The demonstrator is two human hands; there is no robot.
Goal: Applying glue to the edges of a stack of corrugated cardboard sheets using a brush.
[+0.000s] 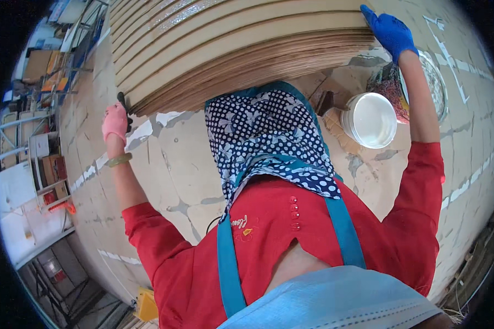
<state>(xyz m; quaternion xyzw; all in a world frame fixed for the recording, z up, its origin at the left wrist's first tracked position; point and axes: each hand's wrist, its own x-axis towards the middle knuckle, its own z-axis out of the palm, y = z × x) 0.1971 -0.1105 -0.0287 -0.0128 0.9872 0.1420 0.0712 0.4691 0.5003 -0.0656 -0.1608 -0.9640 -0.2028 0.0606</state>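
Head view: a person in a red top, with both arms raised to a stack of sheets (241, 49).
Left hand (115, 122): pink glove, fingers curled shut on the stack's near left corner, together with a dark tool (124, 104).
Right hand (389, 32): blue glove, fingers bent over the stack's right edge, pressing on it.
Stack: thin brown sheets, lying between the two hands, above the fingers' level on the floor (170, 164).
Bucket (370, 119): white, round, just below the right fingers.
Floor markings: white painted lines right of the right hand.
Boxes (52, 170): brown, on shelves far left of the left fingers.

Cracked concrete floor (170, 164), white bucket (370, 119), stacked cardboard sheets (230, 49)
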